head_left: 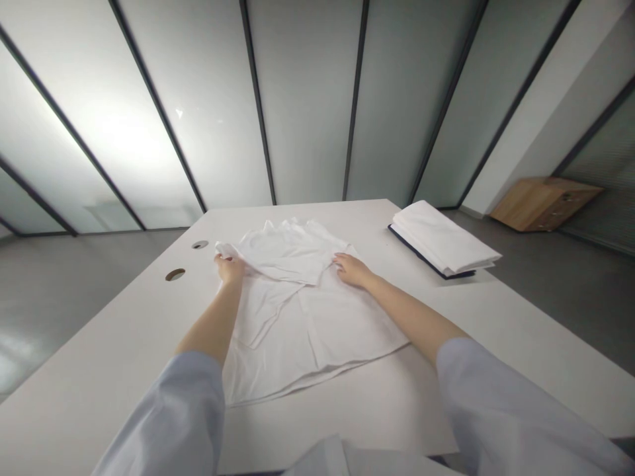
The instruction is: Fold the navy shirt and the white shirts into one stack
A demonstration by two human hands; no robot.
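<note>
left hand: your left hand (pixel 229 270) is closed in a narrow pinch on a gathered bit of the shirt's far left corner, with the cloth poking up past your fingers.

right hand: your right hand (pixel 352 270) lies open and flat on the shirt's right edge, fingers spread, with no pinch on the cloth.

white shirt: the white shirt (pixel 317 330) lies spread on the white table (pixel 99 350), its upper part turned down over the lower part, with soft creases across it.

handling: it looks light, thin and very soft, so it should slump and slide rather than hold a shape. a pinch at the corner or along the folded edge looks like the surest hold, with a flat palm to steady the rest.

sleeves: your pale blue sleeves (pixel 516 403) cover both forearms on either side of the shirt.

rest: beyond the shirt to the right sits a stack of folded white cloth (pixel 441 237) on a dark board (pixel 421 254). left of the shirt are two round holes (pixel 175 274) in the table. far past the shirt to the right stands a low wooden cabinet (pixel 543 203).
</note>
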